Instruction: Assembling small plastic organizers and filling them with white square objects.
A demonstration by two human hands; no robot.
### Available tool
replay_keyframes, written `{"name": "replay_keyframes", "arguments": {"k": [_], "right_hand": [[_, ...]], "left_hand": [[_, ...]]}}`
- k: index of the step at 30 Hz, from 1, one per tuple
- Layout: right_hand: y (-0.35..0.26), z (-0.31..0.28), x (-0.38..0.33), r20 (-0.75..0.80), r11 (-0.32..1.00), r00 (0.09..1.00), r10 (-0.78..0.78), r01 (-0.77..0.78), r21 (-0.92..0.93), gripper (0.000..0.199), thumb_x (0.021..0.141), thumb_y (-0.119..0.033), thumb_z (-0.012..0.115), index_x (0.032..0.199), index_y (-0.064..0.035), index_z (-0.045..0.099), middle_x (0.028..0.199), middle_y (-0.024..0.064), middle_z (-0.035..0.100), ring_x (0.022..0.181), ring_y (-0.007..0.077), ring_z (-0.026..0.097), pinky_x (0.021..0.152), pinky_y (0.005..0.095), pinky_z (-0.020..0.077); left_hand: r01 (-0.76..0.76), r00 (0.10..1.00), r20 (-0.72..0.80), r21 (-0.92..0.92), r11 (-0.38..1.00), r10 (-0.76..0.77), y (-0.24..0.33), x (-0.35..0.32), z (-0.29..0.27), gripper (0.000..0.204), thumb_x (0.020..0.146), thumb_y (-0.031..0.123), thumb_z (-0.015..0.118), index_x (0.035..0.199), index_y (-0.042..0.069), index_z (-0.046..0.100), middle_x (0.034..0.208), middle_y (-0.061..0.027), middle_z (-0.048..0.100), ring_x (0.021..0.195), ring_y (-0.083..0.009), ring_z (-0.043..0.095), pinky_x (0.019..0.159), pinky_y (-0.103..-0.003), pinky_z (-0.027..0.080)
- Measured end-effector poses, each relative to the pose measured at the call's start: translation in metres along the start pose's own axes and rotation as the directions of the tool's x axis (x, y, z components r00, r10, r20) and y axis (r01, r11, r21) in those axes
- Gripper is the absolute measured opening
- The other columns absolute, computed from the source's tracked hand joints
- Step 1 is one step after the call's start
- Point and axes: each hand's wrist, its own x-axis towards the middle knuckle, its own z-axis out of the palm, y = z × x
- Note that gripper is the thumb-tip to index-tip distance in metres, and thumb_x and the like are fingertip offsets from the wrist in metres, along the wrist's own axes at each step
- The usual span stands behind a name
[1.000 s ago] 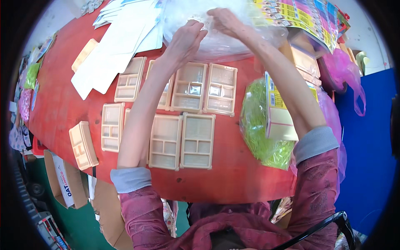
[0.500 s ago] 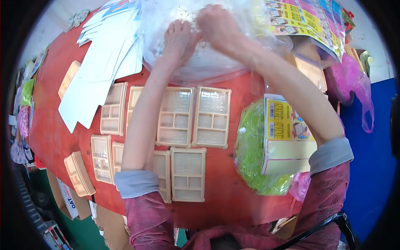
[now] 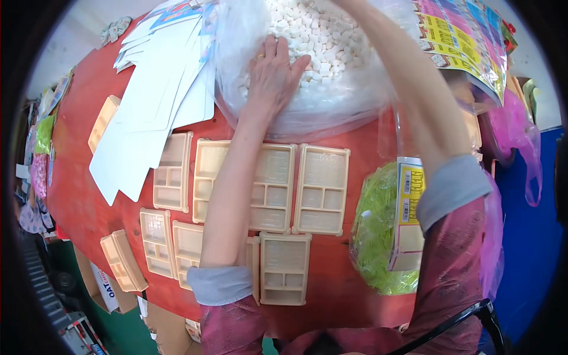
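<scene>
My left hand lies with fingers stretched out and thumb apart on a clear plastic bag at the far side. Small white block-like pieces fill the bag's wide mouth, just right of that hand. My right forearm reaches over the bag's right side. The right hand itself is cut off by the upper edge, so its fingers are hidden. Several beige compartment trays lie below the bag, and my left forearm covers parts of some. The trays look bare inside.
White cards fan out at the left, with a tilted beige tray nearer me. Right of the trays sit a green bundle in clear plastic and printed yellow cards. Printed sheets and a pink bag stand far right.
My hands were close together over the white pieces; the right has gone up out of view. The left hand now lies spread on the bag, and more white pieces show. The view has shifted slightly.
</scene>
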Motion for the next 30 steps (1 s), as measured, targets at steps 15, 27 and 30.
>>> {"name": "replay_keyframes", "arguments": {"k": [15, 27, 30], "right_hand": [[-0.026, -0.101, 0.017, -0.287, 0.967, 0.933, -0.219, 0.247, 0.065, 0.031, 0.078, -0.018, 0.066, 0.098, 0.0041, 0.057, 0.083, 0.0214, 0.059, 0.083, 0.0361, 0.057, 0.075, 0.0469, 0.0460], [-0.070, -0.096, 0.016, 0.549, 0.786, 0.829, 0.102, -0.406, 0.466, 0.046, 0.086, -0.039, 0.059, 0.087, 0.0062, 0.068, 0.084, 0.0216, 0.069, 0.085, 0.0263, 0.066, 0.080, 0.0397, 0.0482], [-0.087, -0.099, 0.018, 0.455, 0.613, 0.877, 0.154, -0.446, 0.652, 0.047, 0.090, -0.038, 0.052, 0.085, 0.0055, 0.068, 0.075, 0.0171, 0.069, 0.075, 0.0240, 0.066, 0.077, 0.0379, 0.0490]], "left_hand": [[0.002, 1.000, -0.002, 0.001, 1.000, -0.002, 0.004, 0.003, 0.002, 0.055, 0.091, 0.045, 0.053, 0.120, -0.002, 0.049, 0.136, -0.0239, 0.042, 0.127, -0.0403, 0.040, 0.099, -0.052, 0.037], [0.025, 1.000, -0.020, 0.009, 1.000, -0.025, -0.007, -0.006, -0.002, 0.056, 0.092, 0.048, 0.051, 0.119, -0.001, 0.050, 0.136, -0.0233, 0.044, 0.127, -0.0401, 0.041, 0.098, -0.055, 0.036], [0.026, 0.999, -0.024, -0.001, 1.000, -0.026, -0.006, -0.004, 0.000, 0.058, 0.092, 0.050, 0.049, 0.121, -0.001, 0.051, 0.136, -0.0230, 0.045, 0.128, -0.0403, 0.040, 0.099, -0.055, 0.035]]}}
